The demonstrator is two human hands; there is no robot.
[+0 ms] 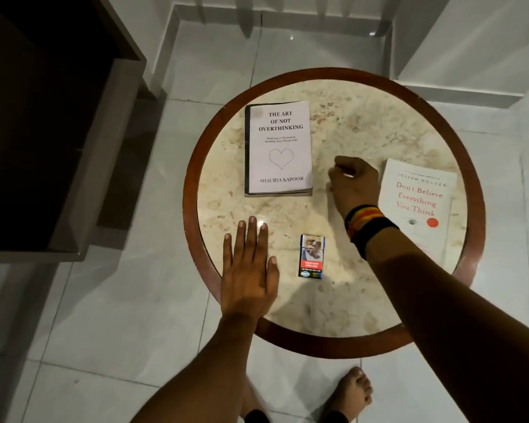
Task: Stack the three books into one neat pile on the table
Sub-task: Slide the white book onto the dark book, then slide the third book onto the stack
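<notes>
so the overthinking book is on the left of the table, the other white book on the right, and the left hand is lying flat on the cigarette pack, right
Not quite. In the head view the left hand lies flat on the table beside the cigarette pack, not on it. The overthinking book and the other white book are as you say.

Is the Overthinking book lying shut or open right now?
Shut. The Art of Not Overthinking book lies flat, front cover up, on the table, with no pages spread.

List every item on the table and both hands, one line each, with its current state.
Overthinking book: flat, closed, cover up.
Nguyen book: flat, closed, apart from the first.
Cigarette pack: lying flat, closed.
Left hand: open, empty, at table edge.
Right hand: fingers curled, between the books.
</notes>
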